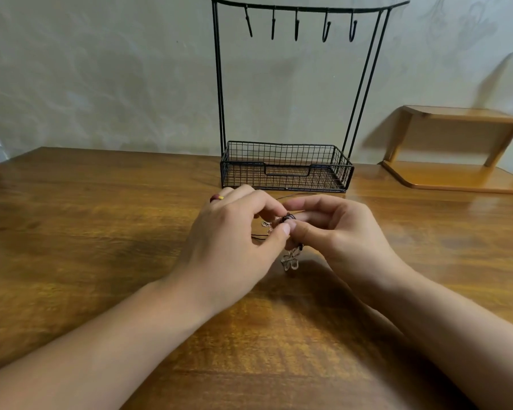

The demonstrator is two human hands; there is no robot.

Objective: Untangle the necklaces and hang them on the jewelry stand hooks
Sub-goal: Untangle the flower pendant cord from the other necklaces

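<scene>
Both hands meet over the middle of the wooden table (101, 232), working on a knot of tangled necklaces (285, 220). The left hand (231, 241) has its fingers curled, thumb and forefinger pinching the tangle from the 9 o'clock side; a dark red ring (216, 198) sits on one finger. The right hand (335, 229) comes in from 3 o'clock, its fingers also curled, thumb tip pressed to the same knot of dark cord. A pale, petal-shaped pendant (290, 260) hangs below the pinch at 6 o'clock, and thin cord trails out at 9 o'clock and toward 12.

At 12 o'clock from the hands stands the black wire jewelry stand (288, 173) — its basket base on the table, its five hooks (296, 25) bare. A wooden shelf (456, 149) sits at 2 o'clock.
</scene>
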